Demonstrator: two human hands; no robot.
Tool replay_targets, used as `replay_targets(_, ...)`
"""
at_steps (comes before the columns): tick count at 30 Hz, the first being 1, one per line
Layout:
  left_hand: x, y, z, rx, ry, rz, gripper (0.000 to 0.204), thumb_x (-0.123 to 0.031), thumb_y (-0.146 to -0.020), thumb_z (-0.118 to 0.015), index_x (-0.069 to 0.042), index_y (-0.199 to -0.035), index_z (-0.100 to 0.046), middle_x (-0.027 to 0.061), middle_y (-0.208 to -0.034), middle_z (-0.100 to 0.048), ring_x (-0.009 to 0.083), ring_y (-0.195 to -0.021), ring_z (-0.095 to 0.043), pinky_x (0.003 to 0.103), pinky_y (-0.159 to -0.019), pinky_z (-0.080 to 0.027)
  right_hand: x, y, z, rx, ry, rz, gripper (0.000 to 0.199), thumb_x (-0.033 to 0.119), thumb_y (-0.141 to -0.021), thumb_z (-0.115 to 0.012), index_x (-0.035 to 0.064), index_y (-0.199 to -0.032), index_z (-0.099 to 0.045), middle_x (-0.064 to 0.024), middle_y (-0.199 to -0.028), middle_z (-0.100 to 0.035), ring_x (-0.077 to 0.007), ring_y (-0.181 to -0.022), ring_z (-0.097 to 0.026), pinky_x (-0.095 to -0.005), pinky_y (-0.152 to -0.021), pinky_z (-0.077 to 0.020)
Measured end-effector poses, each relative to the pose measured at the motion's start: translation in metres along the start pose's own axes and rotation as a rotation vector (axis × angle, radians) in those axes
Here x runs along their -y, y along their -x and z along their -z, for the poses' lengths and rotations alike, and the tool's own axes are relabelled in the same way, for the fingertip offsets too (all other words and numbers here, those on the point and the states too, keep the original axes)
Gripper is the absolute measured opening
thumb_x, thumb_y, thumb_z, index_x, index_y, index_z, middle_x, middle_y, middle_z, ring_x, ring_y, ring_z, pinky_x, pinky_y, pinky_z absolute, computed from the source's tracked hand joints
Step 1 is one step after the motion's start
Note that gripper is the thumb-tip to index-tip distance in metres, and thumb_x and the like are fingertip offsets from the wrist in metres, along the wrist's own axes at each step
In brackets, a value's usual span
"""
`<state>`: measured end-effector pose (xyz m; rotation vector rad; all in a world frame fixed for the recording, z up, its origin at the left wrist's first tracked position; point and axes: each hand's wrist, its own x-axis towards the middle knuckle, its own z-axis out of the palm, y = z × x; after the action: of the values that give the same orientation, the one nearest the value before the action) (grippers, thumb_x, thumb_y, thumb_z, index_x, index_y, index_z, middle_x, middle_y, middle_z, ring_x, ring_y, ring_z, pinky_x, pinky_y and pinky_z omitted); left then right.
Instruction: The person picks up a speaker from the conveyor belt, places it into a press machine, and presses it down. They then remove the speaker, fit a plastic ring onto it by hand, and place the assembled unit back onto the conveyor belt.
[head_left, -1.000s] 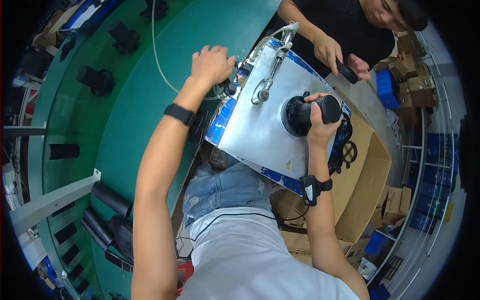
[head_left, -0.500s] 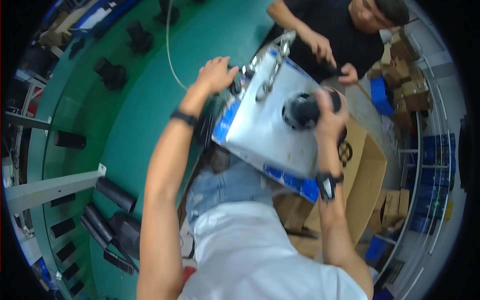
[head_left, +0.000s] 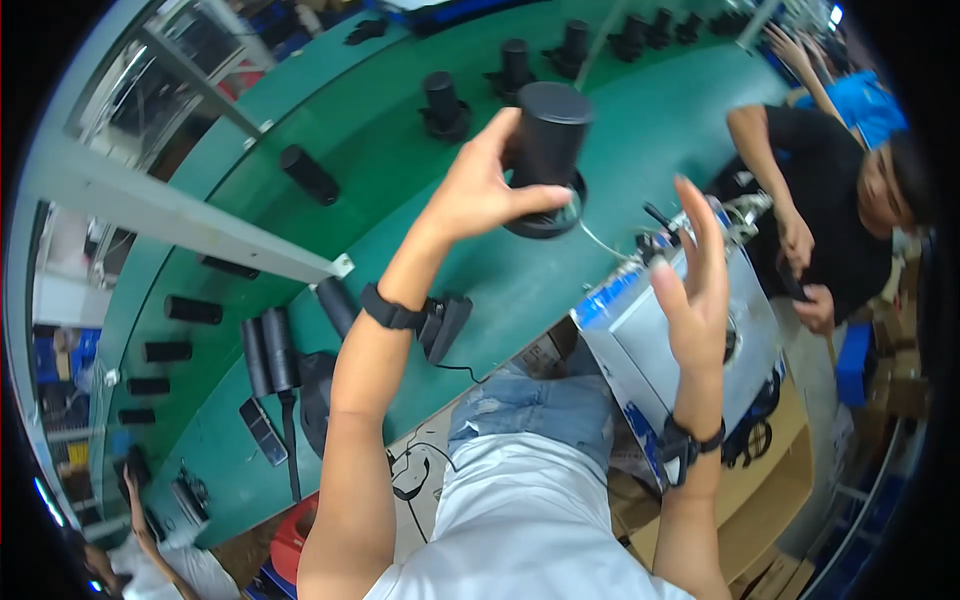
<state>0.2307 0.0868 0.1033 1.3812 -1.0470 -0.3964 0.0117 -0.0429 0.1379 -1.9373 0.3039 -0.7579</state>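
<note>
My left hand is wrapped round a black cylinder with a wide round flange, held upright above the green bench. Its thumb presses near the flange. To the right, my right hand is raised with its fingers apart and nothing in them. Beneath it stands a metal box fixture with a silver top and blue edges, partly hidden by my right hand and forearm. Metal clamp parts sit at the far edge of the fixture.
Several flanged black cylinders stand along the back of the green conveyor bench. Plain black tubes lie at the left near a grey frame beam. A co-worker in black handles a dark piece beyond the fixture. A cardboard box is at right.
The black cylinder has gone from my right hand at the fixture to my left hand over the bench. My left hand has left the clamp parts. My view has turned left.
</note>
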Motion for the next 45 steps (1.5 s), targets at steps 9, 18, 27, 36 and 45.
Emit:
replay_targets(9, 0.135, 0.001, 0.138, -0.491, -0.240, 0.227, 0.074, -0.024, -0.060, -0.087, 0.001, -0.120, -0.051, 0.0160, -0.114, -0.063, 0.0260, -0.105, -0.062, 0.037, -0.092, -0.048, -0.039, 0.090, 0.024, -0.040, 0.022, -0.341, 0.065, 0.029, -0.087, -0.061, -0.0007, -0.140, -0.038, -0.0171, -0.137, -0.047, -0.0265, -0.131, -0.043, -0.0406, -0.105, -0.0328)
replay_targets(18, 0.214, 0.007, 0.187, -0.641, -0.357, 0.445, 0.079, -0.030, -0.061, -0.087, 0.000, -0.124, -0.049, 0.0181, -0.119, -0.061, 0.0311, -0.110, -0.059, 0.038, -0.095, -0.045, -0.050, 0.095, 0.025, -0.044, -0.028, -0.325, 0.065, 0.023, -0.084, -0.065, -0.0007, -0.138, -0.039, -0.0126, -0.125, -0.053, -0.0216, -0.120, -0.050, -0.0320, -0.098, -0.0388)
replay_targets(27, 0.149, -0.005, 0.234, -0.794, -1.493, 0.642, 0.046, -0.040, -0.085, -0.063, -0.012, -0.121, -0.058, 0.0164, -0.115, -0.060, 0.0335, -0.120, -0.050, 0.051, -0.090, -0.047, -0.043, 0.106, 0.039, -0.065, 0.005, -0.264, 0.064, 0.027, -0.087, -0.062, -0.0014, -0.138, -0.038, -0.0126, -0.119, -0.056, -0.0197, -0.114, -0.052, -0.0312, -0.094, -0.0406)
replay_targets(36, 0.064, 0.007, 0.162, 0.235, -1.179, 0.526, 0.028, -0.033, -0.074, -0.068, -0.006, -0.082, -0.071, 0.0126, -0.086, -0.070, 0.0296, -0.078, -0.067, 0.038, -0.074, -0.054, -0.035, 0.116, 0.031, 0.119, -0.174, -0.299, 0.060, 0.030, -0.088, -0.061, -0.0037, -0.133, -0.042, -0.0133, -0.115, -0.058, -0.0227, -0.110, -0.057, -0.0346, -0.096, -0.0421)
replay_targets(45, -0.033, 0.025, -0.085, 0.210, 0.230, -0.141, 0.063, -0.029, -0.080, -0.075, -0.003, -0.129, -0.046, 0.0105, -0.127, -0.054, 0.0208, -0.118, -0.051, 0.033, -0.103, -0.038, -0.062, 0.062, -0.021, 0.491, -1.177, -0.377, 0.082, 0.065, -0.080, -0.062, 0.0007, -0.127, -0.042, -0.0144, -0.099, -0.060, -0.0273, -0.095, -0.062, -0.0402, -0.091, -0.0478)
